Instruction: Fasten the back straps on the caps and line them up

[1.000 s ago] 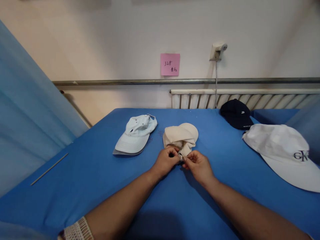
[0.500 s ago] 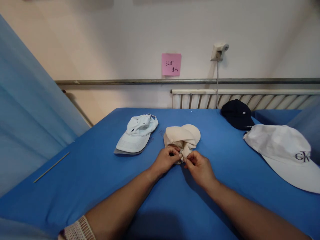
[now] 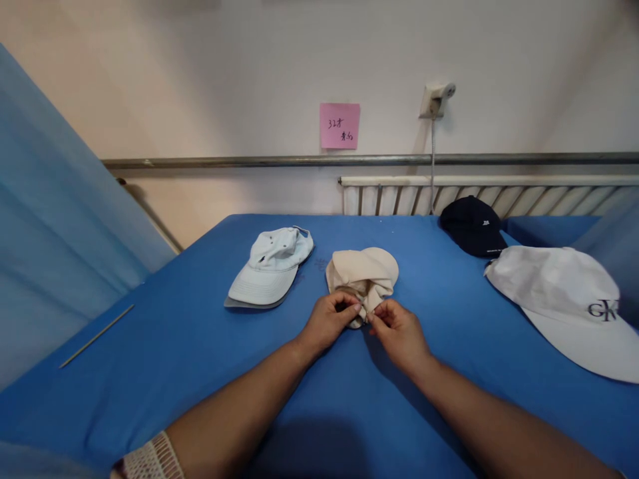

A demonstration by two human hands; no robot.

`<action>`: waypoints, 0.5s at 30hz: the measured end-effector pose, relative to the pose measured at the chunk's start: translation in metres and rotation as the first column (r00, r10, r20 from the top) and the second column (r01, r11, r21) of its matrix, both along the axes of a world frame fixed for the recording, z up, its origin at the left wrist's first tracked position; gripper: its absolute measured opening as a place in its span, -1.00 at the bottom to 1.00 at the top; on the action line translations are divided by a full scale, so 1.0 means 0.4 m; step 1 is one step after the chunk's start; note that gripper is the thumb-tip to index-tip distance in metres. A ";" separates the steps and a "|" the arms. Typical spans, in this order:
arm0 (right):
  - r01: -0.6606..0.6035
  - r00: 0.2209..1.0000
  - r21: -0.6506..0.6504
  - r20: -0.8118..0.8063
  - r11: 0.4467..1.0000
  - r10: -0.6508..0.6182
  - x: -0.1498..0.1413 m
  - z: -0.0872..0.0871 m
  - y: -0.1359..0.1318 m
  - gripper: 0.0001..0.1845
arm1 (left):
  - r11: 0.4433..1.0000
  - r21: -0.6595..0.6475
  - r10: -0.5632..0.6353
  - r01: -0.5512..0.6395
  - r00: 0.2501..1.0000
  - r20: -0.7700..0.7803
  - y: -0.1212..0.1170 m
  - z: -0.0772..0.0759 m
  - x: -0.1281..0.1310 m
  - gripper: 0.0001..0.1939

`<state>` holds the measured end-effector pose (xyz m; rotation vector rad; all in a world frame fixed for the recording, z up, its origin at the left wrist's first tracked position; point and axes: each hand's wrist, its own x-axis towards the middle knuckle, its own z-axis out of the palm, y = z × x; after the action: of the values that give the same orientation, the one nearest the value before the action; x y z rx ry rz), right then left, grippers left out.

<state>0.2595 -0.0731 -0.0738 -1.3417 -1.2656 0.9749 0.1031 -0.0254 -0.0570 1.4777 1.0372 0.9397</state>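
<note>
A beige baseball cap [image 3: 362,267] lies on the blue-covered table [image 3: 309,372], its brim pointing to the far right and its strap end toward me. My left hand [image 3: 327,319] pinches the cap's near edge between thumb and fingers. Just to the right, my right hand [image 3: 399,332] is also closed on the strap end, thumb against fingers. The two sets of fingertips almost meet. What exactly sits between them, a strap or a buckle, is too small to tell.
Left of the beige cap rests a pale blue cap [image 3: 277,256]. On the right are a navy cap [image 3: 472,226] and a large white cap [image 3: 554,286]. A thin stick [image 3: 97,336] lies far left by a blue curtain [image 3: 64,186]. Behind stands a radiator [image 3: 389,198].
The view has shifted very slightly. Both hands stay on the beige cap's near edge, with only small finger movement; the other caps lie as before.
</note>
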 end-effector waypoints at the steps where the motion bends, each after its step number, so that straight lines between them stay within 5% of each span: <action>1: -0.001 1.000 0.002 -0.005 1.000 0.001 0.000 0.000 -0.001 -0.80 | 1.000 0.001 0.000 0.000 1.000 -0.009 -0.001 0.003 0.000 -0.75; 15: 0.032 0.984 -0.053 -0.172 0.998 -0.041 -0.005 0.006 0.004 -0.73 | 0.997 0.076 0.021 -0.018 0.999 -0.032 -0.007 -0.001 0.003 -0.77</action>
<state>0.2574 -0.0714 -0.0714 -1.2844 -1.0880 1.0794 0.1044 -0.0283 -0.0573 1.5526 1.0513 0.9810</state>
